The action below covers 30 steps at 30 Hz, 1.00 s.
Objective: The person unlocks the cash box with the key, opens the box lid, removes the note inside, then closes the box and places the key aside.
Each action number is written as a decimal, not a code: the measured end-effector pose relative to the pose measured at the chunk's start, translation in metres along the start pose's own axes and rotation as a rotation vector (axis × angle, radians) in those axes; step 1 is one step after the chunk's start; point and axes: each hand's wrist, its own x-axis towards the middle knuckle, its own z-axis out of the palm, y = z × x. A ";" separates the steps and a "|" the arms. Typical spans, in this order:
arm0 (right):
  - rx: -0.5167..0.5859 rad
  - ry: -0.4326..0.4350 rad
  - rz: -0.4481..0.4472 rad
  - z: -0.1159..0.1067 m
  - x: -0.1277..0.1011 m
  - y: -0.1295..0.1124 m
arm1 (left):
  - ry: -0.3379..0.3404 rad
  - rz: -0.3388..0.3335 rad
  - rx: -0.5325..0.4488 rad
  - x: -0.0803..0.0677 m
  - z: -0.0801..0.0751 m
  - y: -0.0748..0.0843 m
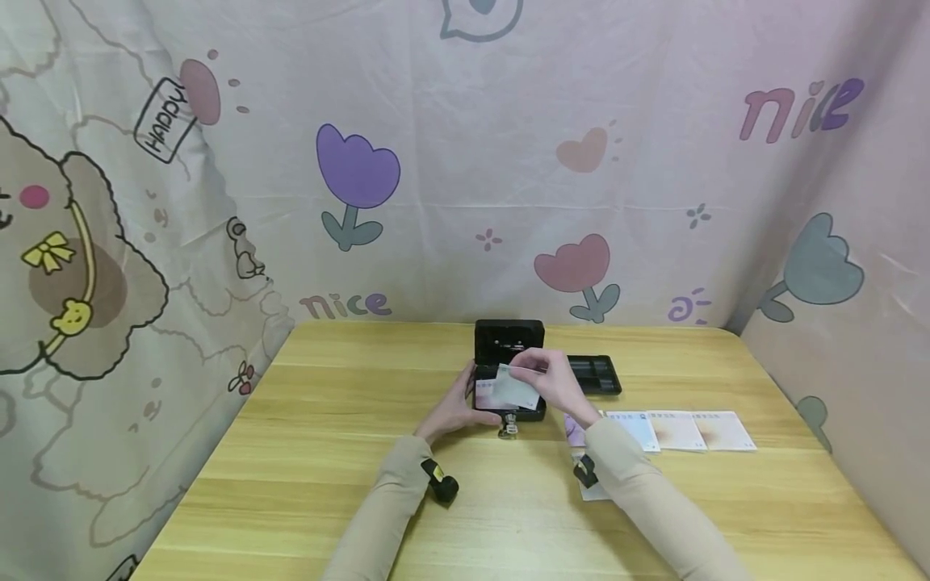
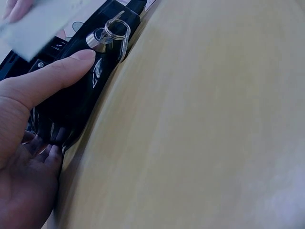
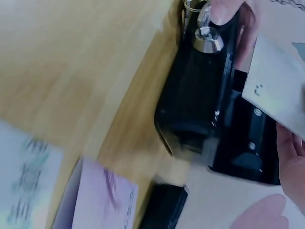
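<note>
A small black cash box [image 1: 508,407] stands open in the middle of the wooden table [image 1: 327,452], its lid upright. My left hand [image 1: 459,403] grips the box's left front corner, and the thumb [image 2: 71,64] lies on the front beside the lock [image 2: 97,38], where a key ring [image 2: 118,29] hangs. My right hand [image 1: 538,373] pinches a pale paper note [image 1: 514,389] and holds it over the open box. In the right wrist view the note [image 3: 279,90] hovers above the box [image 3: 198,95], with part of the inside hidden under it.
A black insert tray [image 1: 596,375] lies just right of the box. Several pale notes [image 1: 679,429] are laid in a row on the table to the right, with a purple one [image 3: 102,200] nearest. Patterned curtains [image 1: 465,161] close off the back and both sides.
</note>
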 end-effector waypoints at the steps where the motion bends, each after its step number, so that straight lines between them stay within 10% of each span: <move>1: -0.007 0.003 -0.002 -0.003 -0.004 0.000 | -0.001 0.000 -0.004 0.000 0.001 0.000; 30: -0.196 -0.233 0.102 -0.139 -0.124 0.047 | -0.006 0.006 0.000 0.001 0.000 0.002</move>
